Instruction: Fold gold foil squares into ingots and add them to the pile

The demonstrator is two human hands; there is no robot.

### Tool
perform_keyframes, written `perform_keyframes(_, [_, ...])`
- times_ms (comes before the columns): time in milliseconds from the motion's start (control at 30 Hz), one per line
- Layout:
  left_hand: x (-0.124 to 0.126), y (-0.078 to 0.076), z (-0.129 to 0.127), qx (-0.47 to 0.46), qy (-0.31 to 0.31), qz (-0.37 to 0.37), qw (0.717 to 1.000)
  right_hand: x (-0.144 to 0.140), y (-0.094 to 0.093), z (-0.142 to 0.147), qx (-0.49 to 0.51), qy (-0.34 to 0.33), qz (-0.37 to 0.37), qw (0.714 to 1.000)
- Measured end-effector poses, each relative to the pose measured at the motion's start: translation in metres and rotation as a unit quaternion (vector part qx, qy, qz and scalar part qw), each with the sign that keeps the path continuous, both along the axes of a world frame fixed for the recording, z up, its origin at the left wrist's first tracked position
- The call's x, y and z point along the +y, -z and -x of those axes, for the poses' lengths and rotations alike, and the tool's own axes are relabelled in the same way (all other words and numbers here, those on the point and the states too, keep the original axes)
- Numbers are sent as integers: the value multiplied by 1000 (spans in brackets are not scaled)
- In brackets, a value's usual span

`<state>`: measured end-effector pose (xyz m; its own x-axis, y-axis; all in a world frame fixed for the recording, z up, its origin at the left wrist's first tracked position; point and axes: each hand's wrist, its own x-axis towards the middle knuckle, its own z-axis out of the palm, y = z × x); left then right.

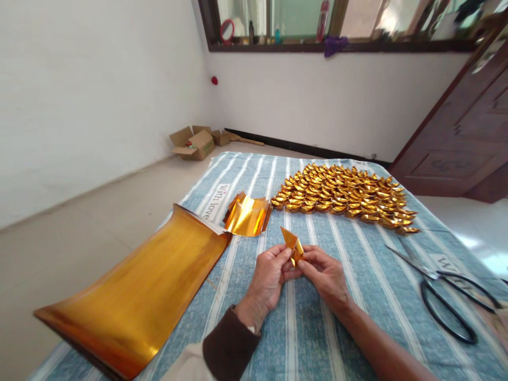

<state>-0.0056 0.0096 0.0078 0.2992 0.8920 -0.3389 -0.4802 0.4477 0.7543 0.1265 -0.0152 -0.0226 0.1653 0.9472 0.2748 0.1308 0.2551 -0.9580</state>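
Both hands meet over the striped cloth, pinching one small folded piece of gold foil paper (292, 244). My left hand (269, 279) grips its lower left side with thumb and fingers. My right hand (323, 275) holds its lower right edge. The piece sticks up in a pointed shape between the fingertips. Just beyond the hands lies a small stack of cut gold foil squares (247, 214). Further back, several folded gold ingot shapes (345, 197) are laid out in rows.
A large curled sheet of gold foil (135, 296) lies at the left on the blue striped cloth (317, 328). Black-handled scissors (444, 288) rest at the right. Cardboard boxes (195, 142) sit on the floor by the far wall. A dark wooden door (464, 127) stands at right.
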Motion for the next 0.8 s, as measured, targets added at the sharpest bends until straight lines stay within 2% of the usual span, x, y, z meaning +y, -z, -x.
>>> perform_keyframes(333, [-6, 2, -6, -35, -7, 14, 999, 1, -5, 4, 80, 38, 30, 996])
perform_keyframes(800, [-9, 3, -11, -74, -31, 27, 996, 0, -5, 6, 121, 62, 73, 988])
